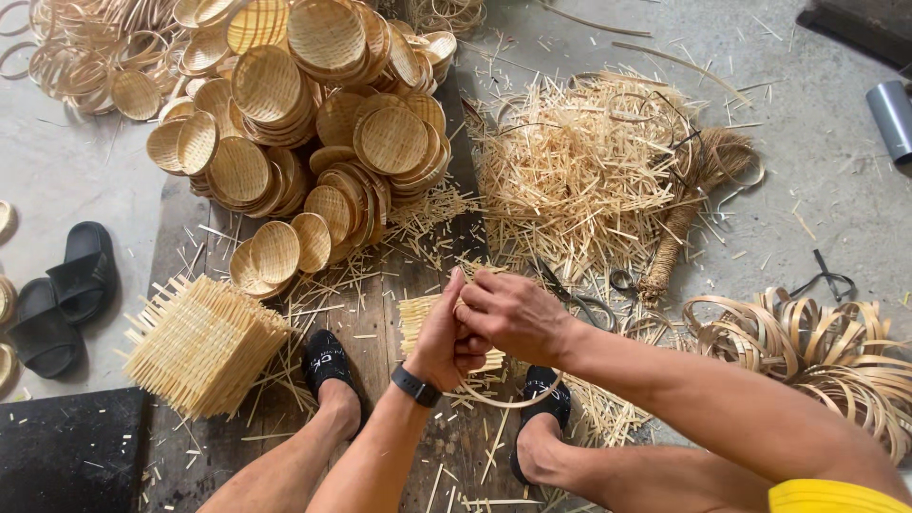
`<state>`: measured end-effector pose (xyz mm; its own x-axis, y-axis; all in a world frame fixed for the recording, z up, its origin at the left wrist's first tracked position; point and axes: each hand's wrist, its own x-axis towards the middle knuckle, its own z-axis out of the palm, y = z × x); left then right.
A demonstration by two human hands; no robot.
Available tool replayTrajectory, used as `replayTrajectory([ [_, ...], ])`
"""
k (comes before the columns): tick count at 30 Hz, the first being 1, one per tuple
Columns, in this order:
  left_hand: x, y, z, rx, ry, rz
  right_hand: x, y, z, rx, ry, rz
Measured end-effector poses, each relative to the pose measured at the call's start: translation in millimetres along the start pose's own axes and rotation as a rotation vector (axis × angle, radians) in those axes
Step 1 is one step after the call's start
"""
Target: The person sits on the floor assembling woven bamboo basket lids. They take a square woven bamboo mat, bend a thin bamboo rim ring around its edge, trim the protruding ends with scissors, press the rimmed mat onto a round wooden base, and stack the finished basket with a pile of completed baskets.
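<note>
My left hand (446, 334), with a black band on its wrist, and my right hand (511, 313) are pressed together over a small square woven bamboo mat (414, 316). Both grip the mat and a thin bamboo ring (503, 403) that curves out below the hands. Much of the mat is hidden by my fingers. My feet in black slippers rest on the wooden board (380, 285) just below the hands.
A stack of square woven mats (201, 344) sits at the left. Piles of round woven baskets (313, 123) fill the back. Bamboo trimmings (579, 171), a small broom (689, 204), scissors (584, 296) and coils of bamboo rings (817, 347) lie to the right. Black sandals (62, 294) are far left.
</note>
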<state>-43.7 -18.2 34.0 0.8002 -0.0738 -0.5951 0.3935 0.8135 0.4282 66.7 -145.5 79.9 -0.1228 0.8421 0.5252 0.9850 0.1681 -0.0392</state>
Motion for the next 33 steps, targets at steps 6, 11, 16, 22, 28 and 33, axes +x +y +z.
replayTrajectory([
  [6, 10, -11, -6, -0.155, 0.191, 0.125, 8, -2, 21, -0.002, -0.098, 0.108],
  [11, 17, 1, -21, -0.168, -0.031, 0.19, 15, 21, 35, 0.342, -0.132, 0.465],
  [16, 15, 30, -52, -0.465, -0.007, 0.609, -6, 39, 49, 1.638, 0.372, 1.357],
  [22, 13, 50, -78, -0.144, -0.013, 0.352, -38, 41, 72, 2.034, 0.392, 1.16],
  [28, 33, 42, -78, 0.07, 0.163, 0.24, -41, 40, 89, 2.075, 0.234, 1.337],
  [33, 46, 24, -87, -0.062, 0.191, 0.263, -45, 40, 99, 2.004, 0.145, 1.303],
])
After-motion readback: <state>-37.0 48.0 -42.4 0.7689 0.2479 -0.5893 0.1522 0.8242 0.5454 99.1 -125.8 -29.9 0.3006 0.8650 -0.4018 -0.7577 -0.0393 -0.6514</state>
